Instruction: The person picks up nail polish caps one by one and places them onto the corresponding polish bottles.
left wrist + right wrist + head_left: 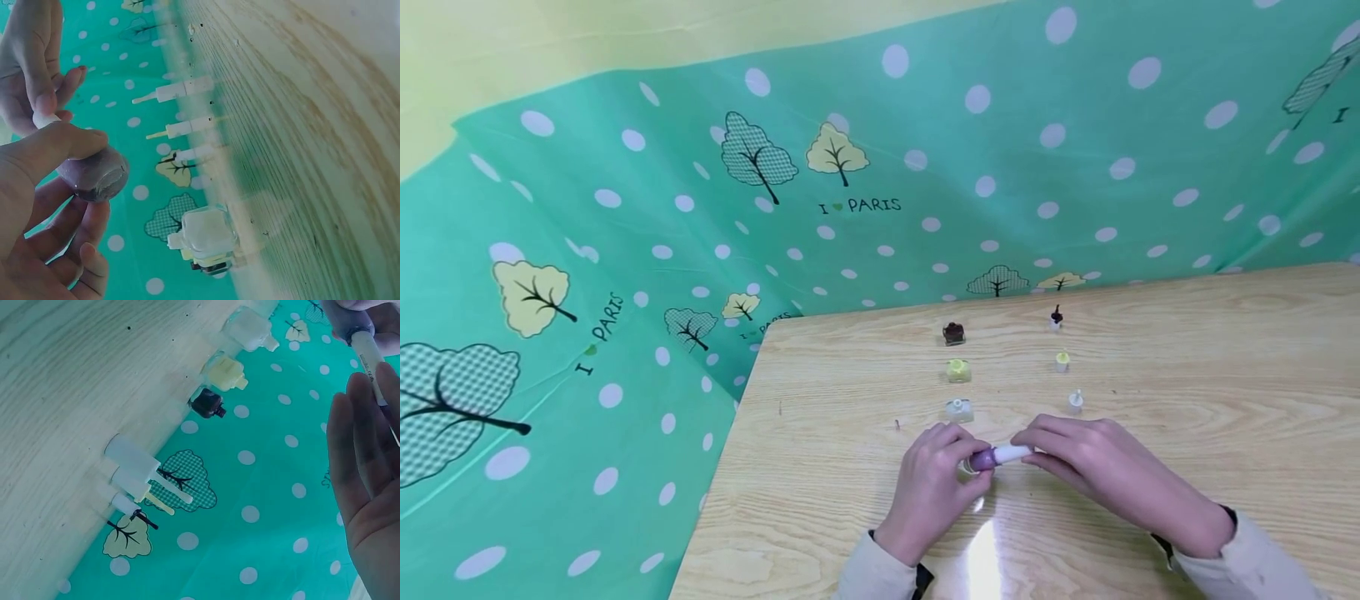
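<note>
A nail polish bottle [94, 174] with dark purple polish is held up tilted between the thumb and fingers of my left hand [934, 483]. Its white cap [1012, 452] is pinched by the fingertips of my right hand [1093, 467]. In the right wrist view, the cap's base meets the bottle's neck; the far end of the cap is partly covered by fingers. Beyond my left hand stand three uncapped bottles: a clear whitish one [958, 409], a yellow one [958, 371] and a dark one [953, 334].
To the right, three white caps stand with brushes upward: one with a white brush [1076, 402], one with a yellow brush [1062, 361] and one with a dark brush [1056, 319]. Small dark specks dot the wooden table [805, 500]. A green dotted cloth [850, 250] hangs behind.
</note>
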{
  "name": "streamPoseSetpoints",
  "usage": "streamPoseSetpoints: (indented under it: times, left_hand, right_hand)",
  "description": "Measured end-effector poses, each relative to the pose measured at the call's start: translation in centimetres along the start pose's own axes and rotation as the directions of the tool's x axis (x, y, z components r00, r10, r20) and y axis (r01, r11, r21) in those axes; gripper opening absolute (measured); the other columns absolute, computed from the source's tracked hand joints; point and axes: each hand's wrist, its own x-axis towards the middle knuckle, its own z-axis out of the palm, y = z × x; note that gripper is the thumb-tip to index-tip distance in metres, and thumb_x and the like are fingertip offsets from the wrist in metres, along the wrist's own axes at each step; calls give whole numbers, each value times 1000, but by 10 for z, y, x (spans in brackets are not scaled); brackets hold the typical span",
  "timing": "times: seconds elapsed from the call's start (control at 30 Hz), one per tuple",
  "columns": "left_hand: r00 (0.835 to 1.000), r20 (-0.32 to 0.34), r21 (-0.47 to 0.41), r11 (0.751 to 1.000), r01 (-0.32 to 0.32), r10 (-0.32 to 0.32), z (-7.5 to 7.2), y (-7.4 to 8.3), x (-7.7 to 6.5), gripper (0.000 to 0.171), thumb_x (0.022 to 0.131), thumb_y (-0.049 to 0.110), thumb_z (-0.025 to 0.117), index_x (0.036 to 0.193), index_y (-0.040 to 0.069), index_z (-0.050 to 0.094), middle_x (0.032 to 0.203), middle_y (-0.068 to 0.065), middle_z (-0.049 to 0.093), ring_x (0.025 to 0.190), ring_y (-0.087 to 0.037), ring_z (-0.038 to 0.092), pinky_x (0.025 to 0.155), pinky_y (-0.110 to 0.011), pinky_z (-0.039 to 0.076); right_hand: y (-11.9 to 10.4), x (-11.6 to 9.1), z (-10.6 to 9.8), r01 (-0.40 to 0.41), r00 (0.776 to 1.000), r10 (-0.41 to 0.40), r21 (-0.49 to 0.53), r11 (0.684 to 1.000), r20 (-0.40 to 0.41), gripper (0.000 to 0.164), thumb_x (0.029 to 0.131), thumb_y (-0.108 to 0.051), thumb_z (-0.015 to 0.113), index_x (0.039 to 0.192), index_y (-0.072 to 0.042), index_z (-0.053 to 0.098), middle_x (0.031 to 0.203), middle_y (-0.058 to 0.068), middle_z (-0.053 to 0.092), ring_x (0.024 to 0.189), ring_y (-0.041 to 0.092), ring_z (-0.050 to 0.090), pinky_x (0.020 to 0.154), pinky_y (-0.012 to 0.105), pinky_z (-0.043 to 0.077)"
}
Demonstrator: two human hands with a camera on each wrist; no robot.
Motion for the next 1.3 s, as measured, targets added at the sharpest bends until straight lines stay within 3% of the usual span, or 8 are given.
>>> streamPoseSetpoints:
  times: [0.23,0.5,0.83,1.3]
  left_hand:
    - [999,-33,26,999,-25,26,1,1,1,20,72,16,86,89,18,77,82,12,65,73,-1,55,70,-8,44]
    - [992,-98,169,983,-67,84,3,5,2,18,73,20,87,88,18,77,80,13,65,71,-2,57,66,-13,44]
    - [998,-43,81,996,-35,39,4,5,-1,27,73,27,88,96,20,77,88,10,73,78,-1,63,72,-11,46]
    - [996,81,-56,997,53,-48,2,5,-2,26,76,25,86,100,20,77,94,9,76,84,0,68,84,-17,53]
  right_hand:
    - [-4,2,3,-79,997,79,-2,997,-12,10,87,-21,76,94,-23,69,80,-23,56,61,-13,39,51,5,35]
    - [-10,3,3,-231,973,231,73,970,10,11,85,-20,78,91,-26,72,73,-25,52,60,-12,40,48,10,37]
    - [-11,2,5,-265,964,267,90,960,-16,12,85,-20,78,88,-28,71,71,-27,50,60,-12,40,48,11,36]
    - [-15,6,8,-232,971,236,102,967,-29,10,84,-20,79,92,-23,74,77,-21,62,63,-12,44,51,9,40]
